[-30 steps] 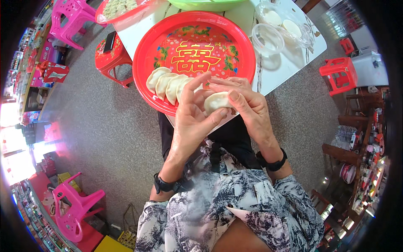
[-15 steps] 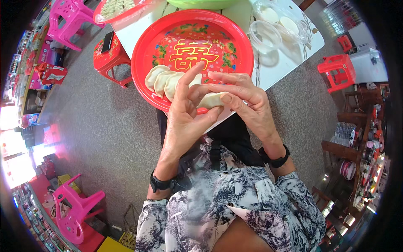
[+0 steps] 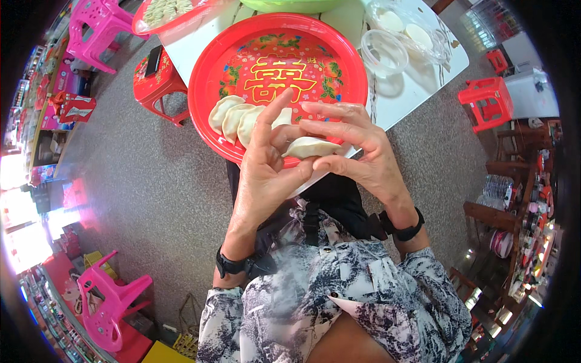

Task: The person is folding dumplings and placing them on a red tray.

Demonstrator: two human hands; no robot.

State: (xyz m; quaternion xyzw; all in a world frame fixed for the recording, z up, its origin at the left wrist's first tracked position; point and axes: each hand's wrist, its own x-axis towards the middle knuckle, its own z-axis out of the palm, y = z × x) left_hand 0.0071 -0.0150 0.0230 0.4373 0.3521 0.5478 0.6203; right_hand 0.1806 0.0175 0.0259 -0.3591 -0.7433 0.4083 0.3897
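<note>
A pale, folded dumpling is held between my two hands, above the near rim of a round red tray. My left hand pinches its left end, with the index finger raised. From the right, my right hand closes on it, the thumb below and the fingers curved behind. Several finished dumplings lie in a row at the tray's near left, partly covered by my left hand. Gold and floral patterns decorate the tray.
Right of the tray, a clear plastic tub stands beside a clear bag with round white wrappers. A red basket of dumplings and a green basin sit at the far side. A red stool stands left of the table.
My right thumb has come down from the dumpling's top edge to below it, next to my left thumb. More of the dumpling's pleated edge shows. The tray's row is unchanged.
</note>
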